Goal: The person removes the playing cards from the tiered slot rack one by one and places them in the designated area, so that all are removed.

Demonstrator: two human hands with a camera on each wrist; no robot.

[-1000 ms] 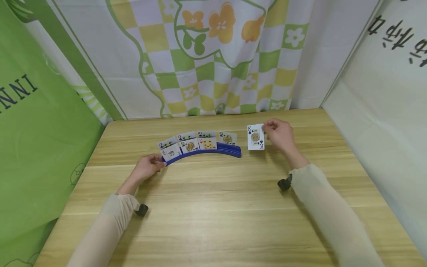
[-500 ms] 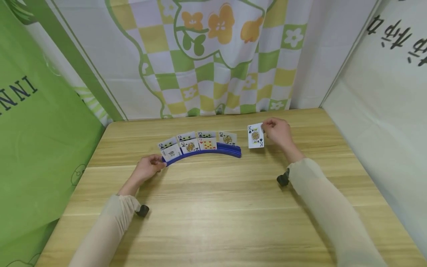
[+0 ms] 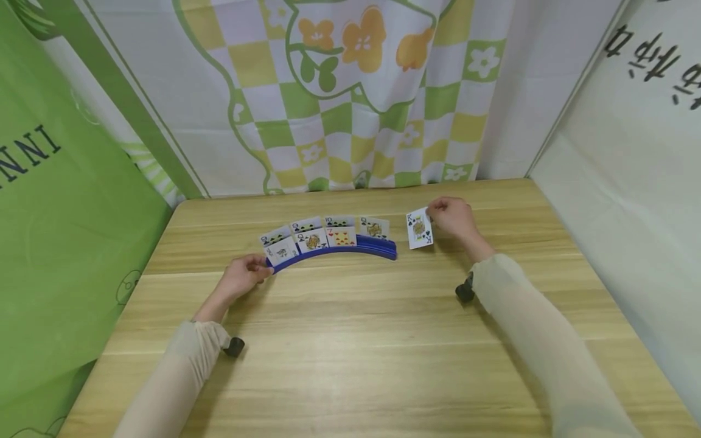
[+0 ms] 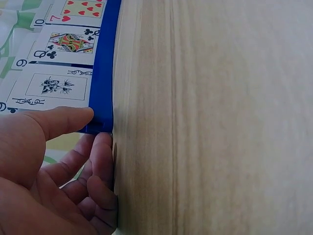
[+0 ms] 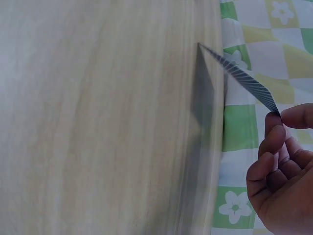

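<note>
A curved blue card holder [image 3: 378, 246] stands on the table with two rows of playing cards. Its front row has a joker [image 4: 58, 87], a queen of clubs [image 4: 71, 44] and a seven of hearts [image 4: 84, 9]. Behind them rise several black-suited cards, among them a ten [image 3: 339, 221] and a queen [image 3: 375, 228] at the right. My left hand [image 3: 242, 277] grips the holder's left end, thumb on the front. To the right of the holder, my right hand [image 3: 453, 216] pinches a king of spades [image 3: 419, 229] by its upper right corner. The card's lower corner meets its shadow on the wood.
The wooden table [image 3: 339, 340] ends at a checked, flowered curtain [image 3: 356, 134] at the back. A green cloth [image 3: 66, 182] hangs at the left and a white one [image 3: 624, 182] at the right. Black wrist cameras are on both forearms.
My right hand has shifted slightly left and down with the king of spades, which now leans more. The left hand and the holder stay in place.
</note>
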